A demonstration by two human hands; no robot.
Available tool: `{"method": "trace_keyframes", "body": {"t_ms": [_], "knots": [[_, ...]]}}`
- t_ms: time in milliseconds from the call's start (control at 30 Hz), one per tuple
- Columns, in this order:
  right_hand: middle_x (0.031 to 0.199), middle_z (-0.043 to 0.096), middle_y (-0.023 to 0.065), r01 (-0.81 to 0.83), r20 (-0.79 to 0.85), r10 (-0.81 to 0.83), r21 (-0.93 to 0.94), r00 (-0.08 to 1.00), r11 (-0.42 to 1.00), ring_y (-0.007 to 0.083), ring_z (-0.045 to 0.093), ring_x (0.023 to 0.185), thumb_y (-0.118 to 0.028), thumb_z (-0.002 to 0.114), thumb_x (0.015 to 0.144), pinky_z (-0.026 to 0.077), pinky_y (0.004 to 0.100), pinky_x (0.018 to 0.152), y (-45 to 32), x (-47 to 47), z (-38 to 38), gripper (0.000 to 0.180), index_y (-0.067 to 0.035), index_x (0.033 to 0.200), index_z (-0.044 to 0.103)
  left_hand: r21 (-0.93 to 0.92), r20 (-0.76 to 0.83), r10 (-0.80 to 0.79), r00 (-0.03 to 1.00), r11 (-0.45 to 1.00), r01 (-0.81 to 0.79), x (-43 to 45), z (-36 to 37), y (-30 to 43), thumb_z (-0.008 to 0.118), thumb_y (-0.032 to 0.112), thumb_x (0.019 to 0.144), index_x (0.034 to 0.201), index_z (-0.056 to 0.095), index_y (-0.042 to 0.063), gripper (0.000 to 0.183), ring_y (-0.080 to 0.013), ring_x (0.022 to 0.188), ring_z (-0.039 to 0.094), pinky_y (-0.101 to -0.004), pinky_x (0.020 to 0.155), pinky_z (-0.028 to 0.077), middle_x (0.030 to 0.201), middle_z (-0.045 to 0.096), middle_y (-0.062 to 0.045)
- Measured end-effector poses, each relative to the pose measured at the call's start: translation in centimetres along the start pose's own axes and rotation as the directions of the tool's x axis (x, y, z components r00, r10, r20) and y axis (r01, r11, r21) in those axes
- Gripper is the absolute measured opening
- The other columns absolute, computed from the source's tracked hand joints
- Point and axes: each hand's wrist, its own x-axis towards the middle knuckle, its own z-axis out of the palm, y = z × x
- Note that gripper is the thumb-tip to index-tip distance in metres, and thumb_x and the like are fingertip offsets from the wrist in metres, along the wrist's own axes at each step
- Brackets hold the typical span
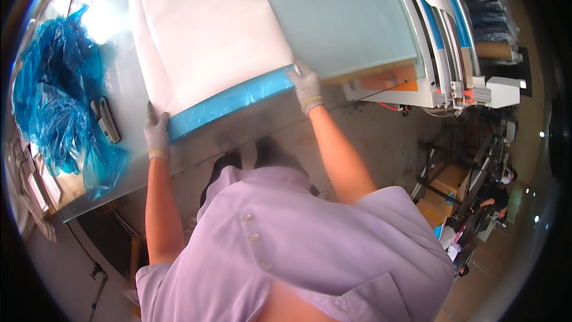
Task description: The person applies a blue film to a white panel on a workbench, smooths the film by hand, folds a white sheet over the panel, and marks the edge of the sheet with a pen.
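Note:
Across the glass tabletop (129, 161) lies a white sheet (210, 22), its near edge bordered by a strip of shiny blue film (232, 98). My left hand (157, 132), in a grey knit glove with a yellow cuff band, is at the left end of the blue strip, its thumb and fingers around the corner. At the strip's right end my right hand (307, 86), gloved the same way, grips the other corner. The undersides of both corners are hidden. Left of my left hand, a stapler (106, 120) rests on the table beside crumpled blue plastic film (58, 94).
A pale green surface (339, 13) spreads right of the sheet. Beyond it stands a machine with metal rails and a white end housing (505, 91). Wrapped rolls (489, 13) lie at the far right. Other people work in the distance at lower right. The glass edge runs before my body.

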Motion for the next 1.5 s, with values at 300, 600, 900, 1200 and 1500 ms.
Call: {"method": "trace_keyframes", "body": {"t_ms": [300, 600, 900, 1200, 1500], "knots": [[0.112, 0.064, 0.0124, -0.013, 0.048, 0.015, -0.04, 0.999, 0.999, 0.0187, 0.059, 0.1, -0.009, 0.065, 0.086, 0.045, 0.0319, 0.093, 0.5, 0.8, 0.7, 0.038, 0.008, 0.119, 0.056, -0.207, 0.091, -0.002, 0.996, 0.978, 0.021, 1.1, -2.8, -2.1, 0.061, 0.009, 0.088, 0.15, 0.024, 0.005, 0.073, -0.0231, 0.131, 0.04, -0.0328, 0.107, 0.034, 0.147, 0.036, -0.018], [0.129, 0.058, 0.0177, 0.144, 0.086, -0.13, -0.198, 0.988, 0.969, 0.0233, 0.053, 0.121, 0.005, 0.054, 0.085, 0.036, 0.0309, 0.105, 1.2, 1.0, 1.9, 0.046, 0.008, 0.13, 0.049, -0.229, -0.071, -0.019, 0.997, 0.973, 0.002, 0.2, -2.0, -2.6, 0.066, 0.01, 0.083, 0.139, 0.042, -0.006, 0.063, -0.0229, 0.128, 0.046, -0.0303, 0.105, 0.037, 0.139, 0.049, -0.018], [0.132, 0.054, 0.0194, -0.104, 0.076, 0.156, -0.461, 0.985, 0.881, 0.0258, 0.05, 0.124, -0.011, 0.069, 0.082, 0.037, 0.0332, 0.105, -3.2, 0.1, 2.1, 0.063, -0.002, 0.139, 0.043, -0.157, 0.018, 0.033, 0.999, 0.987, -0.03, 0.6, -3.1, -3.7, 0.069, 0.005, 0.077, 0.141, 0.038, -0.004, 0.072, -0.0225, 0.124, 0.048, -0.0315, 0.104, 0.039, 0.137, 0.051, -0.017], [0.131, 0.052, 0.0146, 0.809, 0.745, -0.442, -0.583, 0.5, -0.068, 0.0334, 0.048, 0.121, -0.041, 0.071, 0.076, 0.033, 0.0464, 0.108, -1.8, 4.4, 3.2, 0.074, -0.013, 0.139, 0.044, -0.277, 0.026, 0.041, 0.999, 0.96, -0.032, 0.8, -2.6, -3.1, 0.067, -0.001, 0.076, 0.142, 0.036, -0.006, 0.073, -0.0218, 0.121, 0.05, -0.0296, 0.101, 0.04, 0.136, 0.05, -0.017], [0.142, 0.042, 0.0164, 0.801, 0.733, -0.328, -0.571, 0.597, 0.182, 0.0346, 0.038, 0.131, -0.048, 0.071, 0.074, 0.03, 0.0454, 0.11, -4.7, 2.3, 9.2, 0.083, -0.011, 0.141, 0.04, -0.467, 0.085, 0.014, 0.996, 0.884, 0.027, 1.5, -3.2, -4.1, 0.066, 0.0, 0.074, 0.141, 0.037, -0.006, 0.073, -0.0205, 0.115, 0.054, -0.0288, 0.096, 0.043, 0.128, 0.056, -0.017]]}}
